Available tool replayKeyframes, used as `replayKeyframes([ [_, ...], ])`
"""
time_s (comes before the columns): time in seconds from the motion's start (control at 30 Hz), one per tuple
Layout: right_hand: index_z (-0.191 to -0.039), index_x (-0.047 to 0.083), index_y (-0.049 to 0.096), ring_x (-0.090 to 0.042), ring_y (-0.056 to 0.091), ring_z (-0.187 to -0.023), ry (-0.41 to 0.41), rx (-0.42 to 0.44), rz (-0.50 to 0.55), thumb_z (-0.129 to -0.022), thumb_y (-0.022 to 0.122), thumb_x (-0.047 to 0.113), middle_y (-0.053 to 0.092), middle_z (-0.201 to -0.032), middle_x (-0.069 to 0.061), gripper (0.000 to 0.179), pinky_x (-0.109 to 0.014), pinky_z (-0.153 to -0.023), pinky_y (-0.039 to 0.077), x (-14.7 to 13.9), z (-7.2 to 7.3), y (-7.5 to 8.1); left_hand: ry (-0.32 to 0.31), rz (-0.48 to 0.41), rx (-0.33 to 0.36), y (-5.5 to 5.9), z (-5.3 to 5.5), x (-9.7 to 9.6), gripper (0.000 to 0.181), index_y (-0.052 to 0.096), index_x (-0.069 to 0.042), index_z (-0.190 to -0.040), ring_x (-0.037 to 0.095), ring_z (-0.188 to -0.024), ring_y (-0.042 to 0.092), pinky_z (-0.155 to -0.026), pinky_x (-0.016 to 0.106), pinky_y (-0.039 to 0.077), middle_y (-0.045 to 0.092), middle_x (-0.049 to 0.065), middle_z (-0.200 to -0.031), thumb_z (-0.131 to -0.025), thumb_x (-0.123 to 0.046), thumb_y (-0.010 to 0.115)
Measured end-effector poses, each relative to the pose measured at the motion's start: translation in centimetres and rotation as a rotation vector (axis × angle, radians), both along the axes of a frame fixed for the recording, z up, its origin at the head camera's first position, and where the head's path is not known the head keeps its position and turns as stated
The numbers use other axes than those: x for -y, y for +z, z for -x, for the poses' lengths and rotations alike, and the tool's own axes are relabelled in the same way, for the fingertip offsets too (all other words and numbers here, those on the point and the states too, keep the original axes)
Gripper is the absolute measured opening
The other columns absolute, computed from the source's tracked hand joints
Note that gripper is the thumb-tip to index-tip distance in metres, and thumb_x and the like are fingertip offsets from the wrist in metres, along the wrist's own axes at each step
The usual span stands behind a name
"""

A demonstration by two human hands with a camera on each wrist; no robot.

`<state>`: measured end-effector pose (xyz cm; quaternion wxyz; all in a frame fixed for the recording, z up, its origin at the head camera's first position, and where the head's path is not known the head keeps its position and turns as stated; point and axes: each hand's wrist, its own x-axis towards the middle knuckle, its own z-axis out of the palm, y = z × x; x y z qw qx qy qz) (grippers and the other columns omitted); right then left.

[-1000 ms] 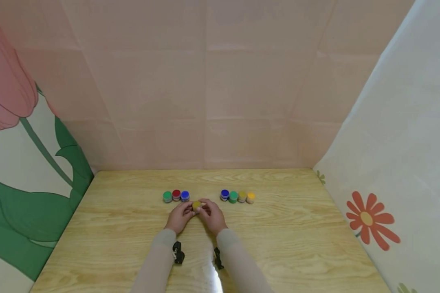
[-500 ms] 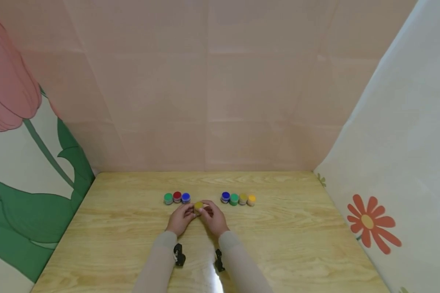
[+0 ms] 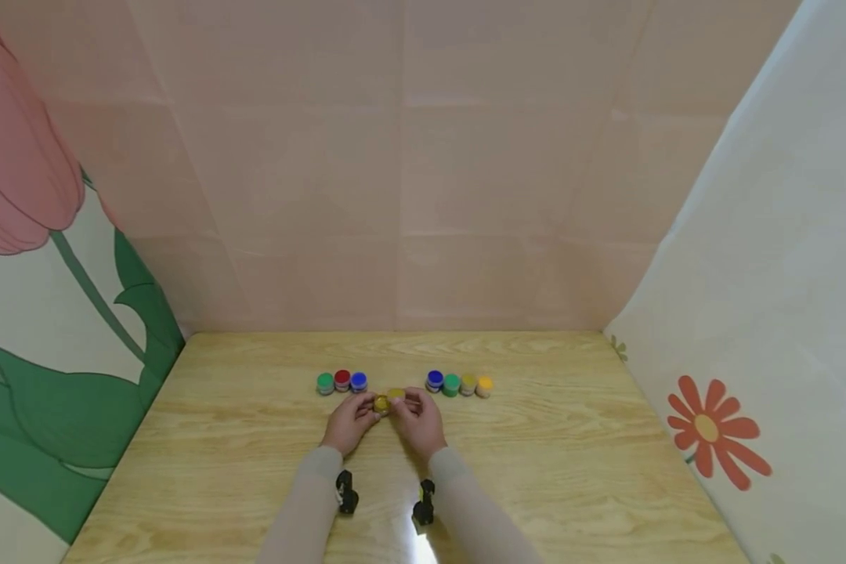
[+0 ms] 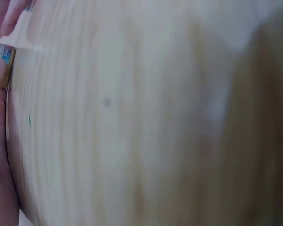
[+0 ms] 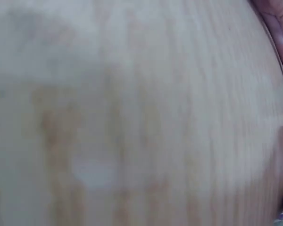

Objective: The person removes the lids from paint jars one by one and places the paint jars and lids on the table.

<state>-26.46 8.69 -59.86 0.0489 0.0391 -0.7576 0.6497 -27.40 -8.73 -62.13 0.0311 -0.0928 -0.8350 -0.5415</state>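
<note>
In the head view, my left hand (image 3: pixel 347 424) holds a small yellow paint jar (image 3: pixel 381 405) between thumb and fingers, low over the table. Its top is uncovered and shows a shiny gold-yellow surface. My right hand (image 3: pixel 423 424) pinches the dull yellow lid (image 3: pixel 396 393), just right of the jar and slightly above it. In the left wrist view, the jar's side with a printed label (image 4: pixel 6 54) shows at the left edge, under my thumb. The right wrist view catches only parts of the fingers (image 5: pixel 278 23) and a sliver of the jar at its right edge.
Beyond my left hand stand lidded jars in green (image 3: pixel 326 384), red (image 3: pixel 342 381) and blue (image 3: pixel 359 381). Farther right is a row of dark blue (image 3: pixel 434 381), green (image 3: pixel 451 385), dull yellow (image 3: pixel 468 385) and orange-yellow (image 3: pixel 484 386) jars. A pink cloth (image 3: pixel 395 196) hangs behind the wooden table (image 3: pixel 571 454).
The lid has come off the yellow jar. My right hand has moved slightly right with the lid, while my left hand stays nearly in place with the jar.
</note>
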Motion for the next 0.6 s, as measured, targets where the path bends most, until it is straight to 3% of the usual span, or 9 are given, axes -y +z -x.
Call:
replayKeyframes([
  [0.13,-0.110,-0.016,0.056,-0.024,0.068,-0.094,-0.043,0.019,0.057,-0.091,0.073,0.000,0.067,-0.105,-0.025,0.031,-0.026,-0.081,0.058,-0.5,-0.7,1.3,0.025,-0.004,0.004,0.0,0.0,-0.4,0.036,0.065,0.001,-0.127,0.033,-0.112,0.066,-0.098,0.041,0.056,0.065,0.017,-0.122,-0.092,-0.006,0.074],
  [0.27,-0.107,-0.013,0.055,-0.016,0.065,-0.090,-0.007,0.026,0.069,-0.086,0.073,-0.007,0.066,-0.105,-0.028,0.029,-0.020,-0.079,0.057,-1.0,-0.4,0.3,0.077,0.007,-0.017,-0.3,0.0,-1.0,0.035,0.066,-0.001,-0.125,0.032,-0.109,0.067,-0.095,0.042,0.057,0.066,0.016,-0.119,-0.092,-0.006,0.075],
  [0.43,-0.109,-0.005,0.062,-0.015,0.064,-0.089,0.057,-0.011,-0.049,-0.084,0.077,-0.005,0.067,-0.102,-0.019,0.030,-0.021,-0.079,0.057,-1.4,0.1,-1.5,0.175,0.059,-0.062,-1.0,0.3,-1.8,0.033,0.067,-0.001,-0.123,0.027,-0.100,0.068,-0.089,0.039,0.059,0.066,0.013,-0.113,-0.091,-0.008,0.076],
  [0.6,-0.111,0.003,0.067,-0.015,0.060,-0.084,0.103,-0.002,-0.182,-0.081,0.082,0.003,0.062,-0.096,-0.008,0.033,-0.023,-0.074,0.056,-1.3,-0.2,-1.7,0.248,0.124,-0.067,-0.6,0.5,-2.6,0.034,0.066,0.000,-0.122,0.024,-0.095,0.067,-0.086,0.039,0.059,0.064,0.012,-0.110,-0.092,-0.011,0.076],
])
